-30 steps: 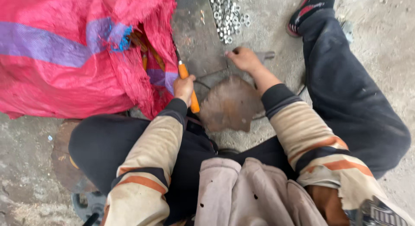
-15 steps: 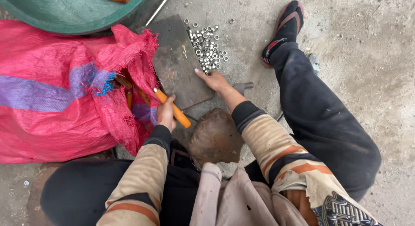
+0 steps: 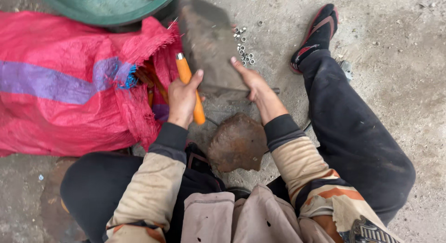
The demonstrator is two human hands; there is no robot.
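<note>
My left hand [image 3: 182, 99] is closed around an orange tool handle [image 3: 190, 87] with a metal ferrule at its far end. My right hand [image 3: 251, 80] grips the near right edge of a dark grey flat slab [image 3: 209, 48] and holds it tilted up off the ground. Behind the slab lie several small silver metal rings [image 3: 244, 50] on the concrete. A rusty, rounded metal block [image 3: 238, 143] sits on the ground just in front of my wrists, between my legs.
A red woven sack [image 3: 69, 80] with a purple stripe lies at the left, its mouth open beside my left hand. A green basin [image 3: 107, 6] stands at the top. My right leg and sandalled foot [image 3: 318, 31] stretch out at the right.
My right hand has gone from resting on the flat slab to gripping its edge and tilting it up. My left hand has kept hold of the orange handle. The view has moved closer.
</note>
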